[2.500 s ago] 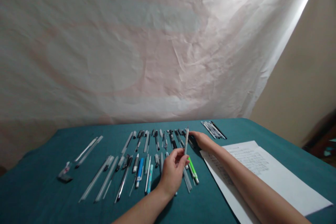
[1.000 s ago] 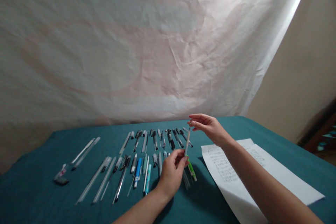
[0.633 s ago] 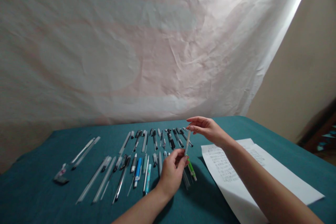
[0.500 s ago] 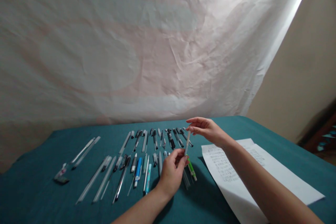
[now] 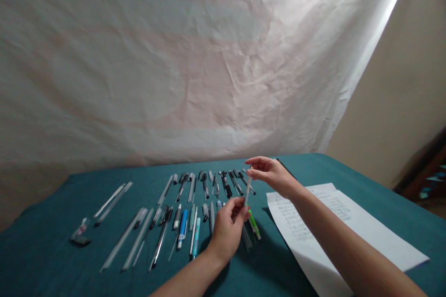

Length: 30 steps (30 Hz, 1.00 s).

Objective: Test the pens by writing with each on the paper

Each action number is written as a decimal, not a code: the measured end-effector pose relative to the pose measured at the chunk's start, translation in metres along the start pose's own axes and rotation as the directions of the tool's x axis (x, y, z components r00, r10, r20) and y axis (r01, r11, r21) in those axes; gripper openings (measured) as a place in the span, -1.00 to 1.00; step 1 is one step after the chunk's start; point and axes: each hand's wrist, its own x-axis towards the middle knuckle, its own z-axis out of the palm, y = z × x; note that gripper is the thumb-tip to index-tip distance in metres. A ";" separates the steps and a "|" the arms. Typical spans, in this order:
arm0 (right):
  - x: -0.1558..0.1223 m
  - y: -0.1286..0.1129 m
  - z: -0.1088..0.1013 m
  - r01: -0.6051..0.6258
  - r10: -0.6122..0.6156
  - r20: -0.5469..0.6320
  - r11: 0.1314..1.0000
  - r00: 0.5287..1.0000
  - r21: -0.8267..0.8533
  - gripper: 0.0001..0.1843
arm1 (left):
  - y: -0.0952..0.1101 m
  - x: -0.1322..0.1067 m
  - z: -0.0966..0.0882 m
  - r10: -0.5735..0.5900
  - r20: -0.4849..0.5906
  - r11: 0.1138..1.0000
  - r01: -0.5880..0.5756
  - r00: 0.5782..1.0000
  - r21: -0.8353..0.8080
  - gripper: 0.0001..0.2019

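My left hand [image 5: 228, 225] pinches the lower end of a slim white pen [image 5: 247, 191] and holds it upright above the teal table [image 5: 52, 260]. My right hand [image 5: 270, 174] has its fingertips pinched at the pen's top end; whether a small cap sits between them is hard to see. Below both hands lie two rows of pens [image 5: 205, 184] and pen parts. A green pen [image 5: 254, 224] rests just right of my left hand.
A written sheet of paper [image 5: 348, 227] lies on the right half of the table. Long clear pen tubes [image 5: 134, 237] and a small dark item [image 5: 78, 238] lie at the left. A creased white cloth [image 5: 174, 65] hangs behind the table.
My right hand rose from the far row of pens and came down onto the top of the upright pen. My left hand stayed in place with the pen.
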 end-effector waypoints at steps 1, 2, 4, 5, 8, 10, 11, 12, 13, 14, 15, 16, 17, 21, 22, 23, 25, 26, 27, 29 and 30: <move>-0.001 0.000 -0.001 -0.029 0.028 0.035 0.999 0.999 0.021 -0.59 | 0.000 0.000 0.000 -0.001 -0.001 1.000 0.001 1.000 -0.002 -0.81; -0.001 -0.001 -0.003 -0.063 0.059 0.079 0.996 0.995 0.055 -0.58 | 0.000 0.000 0.000 -0.002 -0.002 1.000 0.002 1.000 -0.002 -0.80; -0.003 0.000 -0.007 -0.132 0.107 0.178 0.982 0.978 0.136 -0.58 | 0.000 0.001 0.000 -0.007 -0.001 1.000 0.007 1.000 -0.003 -0.80; -0.003 0.000 -0.008 -0.153 0.115 0.217 0.973 0.969 0.170 -0.60 | 0.001 0.001 0.000 -0.009 0.000 1.000 0.009 1.000 -0.007 -0.80; -0.003 0.003 -0.008 -0.147 0.095 0.249 0.969 0.964 0.199 -0.66 | 0.002 0.000 0.001 -0.003 0.005 1.000 0.003 1.000 -0.019 -0.82; -0.002 0.005 -0.007 -0.119 0.078 0.220 0.977 0.972 0.178 -0.69 | 0.003 0.000 0.001 0.002 0.008 1.000 -0.002 1.000 -0.022 -0.82; -0.002 0.006 -0.006 -0.105 0.071 0.204 0.981 0.976 0.161 -0.70 | 0.004 -0.001 0.001 0.003 0.009 1.000 -0.003 1.000 -0.021 -0.82; -0.001 0.007 -0.005 -0.092 0.064 0.190 0.986 0.980 0.139 -0.70 | 0.004 -0.001 0.001 0.003 0.011 1.000 -0.002 1.000 -0.020 -0.82; -0.001 0.007 -0.005 -0.077 0.056 0.178 0.991 0.982 0.113 -0.70 | 0.004 -0.001 0.001 0.002 0.014 1.000 -0.001 1.000 -0.018 -0.82; -0.001 0.007 -0.004 -0.060 0.045 0.165 0.995 0.985 0.083 -0.70 | 0.004 -0.001 0.000 0.001 0.017 1.000 -0.001 1.000 -0.014 -0.82; -0.001 0.007 -0.004 -0.041 0.032 0.153 0.998 0.988 0.052 -0.70 | 0.004 -0.001 0.000 0.001 0.019 1.000 -0.001 1.000 -0.008 -0.82; 0.000 0.007 -0.004 -0.022 0.019 0.143 0.999 0.990 0.024 -0.70 | 0.004 -0.001 0.000 0.003 0.020 1.000 -0.003 1.000 -0.001 -0.82; 0.000 0.007 -0.005 -0.006 0.006 0.134 1.000 0.991 0.000 -0.70 | 0.004 -0.001 0.000 0.006 0.018 1.000 -0.006 1.000 0.007 -0.81; 0.000 0.006 -0.006 0.025 -0.019 0.120 0.999 0.993 -0.047 -0.70 | 0.003 0.000 0.000 0.009 0.008 1.000 -0.010 1.000 0.026 -0.81; -0.001 0.006 -0.007 0.027 -0.020 0.120 0.998 0.993 -0.052 -0.70 | 0.002 0.000 0.000 0.010 0.006 1.000 -0.011 1.000 0.028 -0.82; -0.001 0.006 -0.007 0.028 -0.020 0.120 0.998 0.993 -0.058 -0.70 | 0.002 0.000 0.000 0.013 0.003 0.999 -0.013 1.000 0.030 -0.82; -0.001 0.005 -0.008 0.030 -0.022 0.119 0.998 0.993 -0.064 -0.70 | 0.001 0.000 -0.001 0.018 -0.003 0.999 -0.018 1.000 0.040 -0.82; -0.001 0.005 -0.008 0.031 -0.023 0.118 0.998 0.993 -0.063 -0.70 | 0.001 0.000 -0.001 0.020 -0.010 0.999 -0.020 1.000 0.050 -0.82; -0.001 0.005 -0.008 0.030 -0.023 0.117 0.998 0.993 -0.059 -0.70 | 0.001 0.000 -0.002 0.022 -0.017 0.998 -0.021 1.000 0.061 -0.82; -0.001 0.005 -0.007 0.020 -0.016 0.115 0.999 0.993 -0.030 -0.69 | 0.000 0.000 -0.003 0.021 -0.032 0.996 -0.018 0.999 0.082 -0.82; -0.001 0.005 -0.006 0.009 -0.009 0.112 1.000 0.994 -0.001 -0.69 | 0.000 0.000 -0.003 0.019 -0.039 0.996 -0.016 0.999 0.090 -0.82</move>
